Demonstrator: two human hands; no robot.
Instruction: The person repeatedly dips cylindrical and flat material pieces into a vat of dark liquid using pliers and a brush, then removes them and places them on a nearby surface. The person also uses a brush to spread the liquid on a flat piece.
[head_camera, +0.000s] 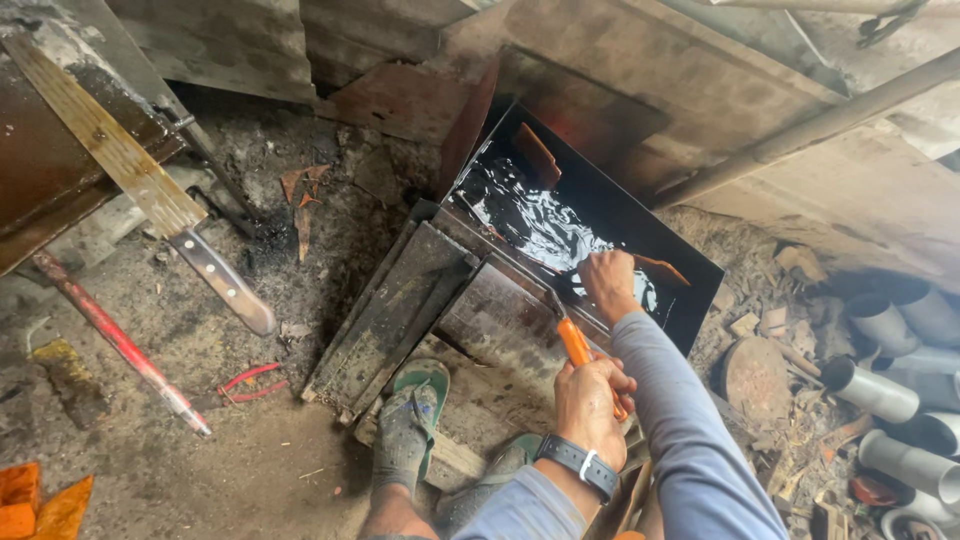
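My left hand (592, 402), with a dark watch on its wrist, is closed around the orange handle of a slim metal tool (574, 343) whose tip points up toward my right hand. My right hand (608, 285) is curled into a fist at the near rim of a black tray (690, 300) filled with glossy dark liquid (530, 215). It seems to grip the top edge of a dark metal sheet (500, 320) leaning against the tray. Two rusty orange pieces (540, 155) stick out of the liquid.
More dark sheets (395, 310) lean left of the tray. My foot in a green sandal (412, 415) stands on planks below. A big knife (225, 282) and a red rod (120, 345) lie at left, grey pipes (880, 390) at right, a pole (800, 130) behind.
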